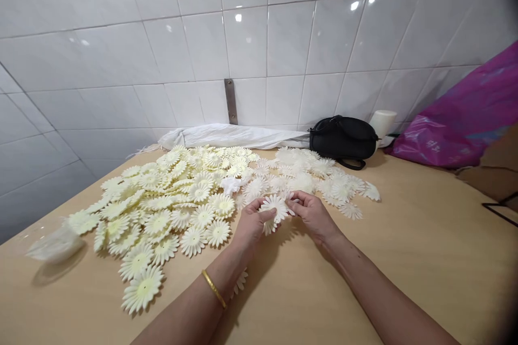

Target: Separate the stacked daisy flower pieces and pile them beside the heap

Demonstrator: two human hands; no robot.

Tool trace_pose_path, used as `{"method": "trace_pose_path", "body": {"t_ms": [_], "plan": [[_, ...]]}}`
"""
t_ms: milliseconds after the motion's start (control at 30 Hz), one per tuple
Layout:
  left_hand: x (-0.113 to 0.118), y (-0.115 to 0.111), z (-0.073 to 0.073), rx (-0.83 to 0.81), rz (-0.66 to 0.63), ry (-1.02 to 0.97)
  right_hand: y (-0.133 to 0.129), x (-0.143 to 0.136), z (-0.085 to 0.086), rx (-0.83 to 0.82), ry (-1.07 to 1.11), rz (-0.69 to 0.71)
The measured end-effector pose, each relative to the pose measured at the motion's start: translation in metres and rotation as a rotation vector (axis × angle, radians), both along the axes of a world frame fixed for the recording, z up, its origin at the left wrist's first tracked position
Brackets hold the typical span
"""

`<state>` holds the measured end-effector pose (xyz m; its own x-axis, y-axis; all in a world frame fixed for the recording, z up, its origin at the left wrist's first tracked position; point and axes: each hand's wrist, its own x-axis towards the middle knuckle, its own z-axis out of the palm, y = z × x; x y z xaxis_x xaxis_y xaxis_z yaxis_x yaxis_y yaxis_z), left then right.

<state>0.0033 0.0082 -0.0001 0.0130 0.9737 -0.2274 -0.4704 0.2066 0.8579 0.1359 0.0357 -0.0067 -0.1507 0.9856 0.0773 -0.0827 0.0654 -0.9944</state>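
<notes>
My left hand (pixel 254 221) holds a white flower cutout (pixel 274 210), its thumb pressed on the petals. Close by on the right, my right hand (pixel 309 213) pinches at the edge of a whitish petal piece beside that flower; how the pieces join is too small to tell. A large heap of pale yellow flower cutouts (pixel 157 221) spreads over the table to the left of my hands. Behind them lies a pile of thinner, whiter flower cutouts (pixel 299 172). One more flower (pixel 239 283) shows partly behind my left forearm.
On the wooden table (pixel 404 269) stand a black case (pixel 343 139) and a white cylinder (pixel 382 123) at the back. A purple bag (pixel 457 118) is at the right, a clear plastic bag (pixel 55 245) at the left. White wrapping (pixel 234 136) lies along the tiled wall.
</notes>
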Motion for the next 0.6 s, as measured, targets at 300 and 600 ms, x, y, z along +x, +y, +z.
{"method": "trace_pose_path", "body": {"t_ms": [300,600], "plan": [[0.002,-0.001,-0.001,-0.049,-0.002,-0.025,0.007,0.013,0.004,0.087,-0.069,-0.125],[0.002,-0.003,-0.003,-0.006,-0.063,0.0,0.014,0.025,0.001,0.157,-0.344,-0.341]]}}
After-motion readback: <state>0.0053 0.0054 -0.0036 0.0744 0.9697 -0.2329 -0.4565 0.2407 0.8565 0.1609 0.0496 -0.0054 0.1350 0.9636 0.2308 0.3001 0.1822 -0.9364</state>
